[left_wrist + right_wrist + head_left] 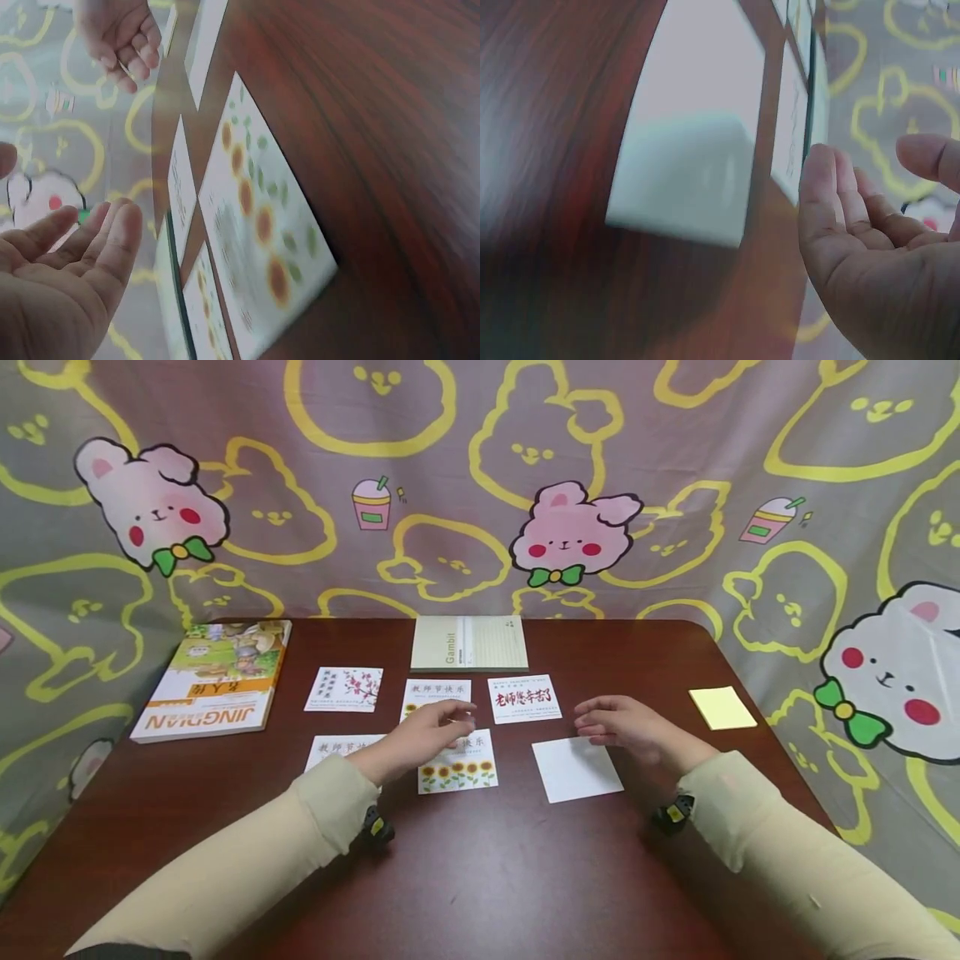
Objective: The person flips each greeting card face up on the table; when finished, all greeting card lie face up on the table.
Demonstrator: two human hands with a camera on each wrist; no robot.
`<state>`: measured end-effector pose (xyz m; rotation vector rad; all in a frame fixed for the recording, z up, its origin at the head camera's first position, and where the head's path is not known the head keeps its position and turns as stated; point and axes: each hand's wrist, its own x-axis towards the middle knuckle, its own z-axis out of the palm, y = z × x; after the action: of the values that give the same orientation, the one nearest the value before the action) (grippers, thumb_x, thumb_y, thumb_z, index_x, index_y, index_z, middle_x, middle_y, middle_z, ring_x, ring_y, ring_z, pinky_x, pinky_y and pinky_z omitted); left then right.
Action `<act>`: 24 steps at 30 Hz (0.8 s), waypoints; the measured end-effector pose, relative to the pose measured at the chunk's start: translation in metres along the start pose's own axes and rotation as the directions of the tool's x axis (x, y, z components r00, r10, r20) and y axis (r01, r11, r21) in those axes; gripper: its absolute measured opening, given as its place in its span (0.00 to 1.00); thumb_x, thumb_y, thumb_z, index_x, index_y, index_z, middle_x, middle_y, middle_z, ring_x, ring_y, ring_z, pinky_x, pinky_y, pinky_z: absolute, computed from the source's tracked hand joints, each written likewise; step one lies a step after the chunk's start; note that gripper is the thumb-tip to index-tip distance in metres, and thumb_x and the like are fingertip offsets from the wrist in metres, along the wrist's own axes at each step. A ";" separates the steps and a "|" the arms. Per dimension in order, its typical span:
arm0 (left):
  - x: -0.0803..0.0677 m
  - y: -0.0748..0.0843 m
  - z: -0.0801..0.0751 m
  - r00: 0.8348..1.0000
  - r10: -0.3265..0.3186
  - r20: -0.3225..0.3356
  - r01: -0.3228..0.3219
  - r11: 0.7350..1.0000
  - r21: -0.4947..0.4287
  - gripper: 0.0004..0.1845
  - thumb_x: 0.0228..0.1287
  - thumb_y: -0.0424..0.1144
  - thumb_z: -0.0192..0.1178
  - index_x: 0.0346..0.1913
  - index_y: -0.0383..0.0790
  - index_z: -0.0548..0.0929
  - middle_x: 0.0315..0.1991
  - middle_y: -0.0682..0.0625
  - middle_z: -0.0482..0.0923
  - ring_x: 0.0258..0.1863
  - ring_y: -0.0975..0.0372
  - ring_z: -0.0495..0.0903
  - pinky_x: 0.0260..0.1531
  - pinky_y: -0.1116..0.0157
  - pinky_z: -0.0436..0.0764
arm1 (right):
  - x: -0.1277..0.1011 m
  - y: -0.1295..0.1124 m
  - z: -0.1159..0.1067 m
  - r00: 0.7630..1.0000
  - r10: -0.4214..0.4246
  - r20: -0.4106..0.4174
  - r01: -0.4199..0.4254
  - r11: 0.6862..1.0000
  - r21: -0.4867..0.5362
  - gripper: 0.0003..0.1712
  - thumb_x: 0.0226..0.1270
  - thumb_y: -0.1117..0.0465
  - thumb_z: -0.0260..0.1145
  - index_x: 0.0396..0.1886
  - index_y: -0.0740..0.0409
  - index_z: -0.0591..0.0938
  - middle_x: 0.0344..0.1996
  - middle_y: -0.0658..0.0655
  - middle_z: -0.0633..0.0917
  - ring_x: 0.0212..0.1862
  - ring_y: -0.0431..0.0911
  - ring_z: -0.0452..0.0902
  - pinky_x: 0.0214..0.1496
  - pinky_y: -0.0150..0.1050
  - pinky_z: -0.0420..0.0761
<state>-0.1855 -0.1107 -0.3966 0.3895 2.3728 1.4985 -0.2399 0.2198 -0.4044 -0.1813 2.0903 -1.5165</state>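
My left hand (pixel 420 735) hovers above the sunflower card (pixel 457 772), its fingers relaxed and holding nothing. In the left wrist view the same palm (pixel 67 277) faces inward beside the cards. Over the far right corner of a blank white card (pixel 577 770) is my right hand (pixel 637 731), fingers loosely bent with nothing in them. A card with red characters (pixel 525 699) lies between the hands, a little farther back. Another sunflower card (pixel 438 689) is partly covered by the left hand. The left forearm hides part of a third printed card (pixel 341 747).
A plum-blossom card (pixel 343 689) lies at the left, near a thick book (pixel 217 681). A pale notebook (pixel 470 643) lies at the table's back edge. Yellow sticky notes (pixel 722 707) sit at the right. A patterned curtain (pixel 450 485) surrounds the brown table (pixel 480 885).
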 end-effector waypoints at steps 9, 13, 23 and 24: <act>0.017 0.013 0.037 0.940 0.221 0.259 -0.324 0.813 0.484 0.34 0.73 0.45 0.61 0.75 0.32 0.68 0.73 0.39 0.68 0.74 0.50 0.65 0.74 0.56 0.62 | -0.009 0.024 -0.030 0.998 0.065 -0.009 -0.065 0.997 -0.043 0.28 0.80 0.65 0.57 0.67 0.84 0.65 0.50 0.65 0.84 0.47 0.43 0.84 0.56 0.40 0.84; 0.022 0.016 0.052 0.885 0.242 0.398 -0.449 0.668 0.593 0.37 0.72 0.48 0.62 0.77 0.34 0.66 0.76 0.39 0.64 0.76 0.52 0.62 0.75 0.60 0.59 | -0.012 0.030 -0.036 0.997 0.078 -0.006 -0.079 0.995 -0.061 0.26 0.79 0.66 0.57 0.64 0.86 0.67 0.47 0.62 0.85 0.45 0.41 0.83 0.54 0.39 0.85; 0.033 0.008 0.082 0.807 0.139 0.574 -0.581 0.354 0.732 0.46 0.70 0.63 0.59 0.82 0.41 0.59 0.82 0.44 0.52 0.81 0.52 0.49 0.78 0.61 0.51 | -0.014 0.023 -0.034 0.994 0.099 0.038 -0.090 0.978 -0.187 0.24 0.79 0.67 0.57 0.61 0.87 0.71 0.46 0.65 0.87 0.48 0.49 0.86 0.55 0.44 0.85; 0.034 0.008 0.085 0.801 0.130 0.585 -0.591 0.330 0.736 0.48 0.70 0.65 0.58 0.82 0.41 0.57 0.82 0.45 0.50 0.81 0.52 0.47 0.78 0.59 0.51 | -0.014 0.021 -0.032 0.994 0.098 0.040 -0.089 0.975 -0.202 0.24 0.79 0.67 0.57 0.61 0.87 0.71 0.47 0.66 0.87 0.48 0.50 0.86 0.54 0.44 0.85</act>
<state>-0.1821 -0.0242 -0.4280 1.4465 2.5416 -0.0679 -0.2399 0.2603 -0.4120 -0.1893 2.1784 -1.2347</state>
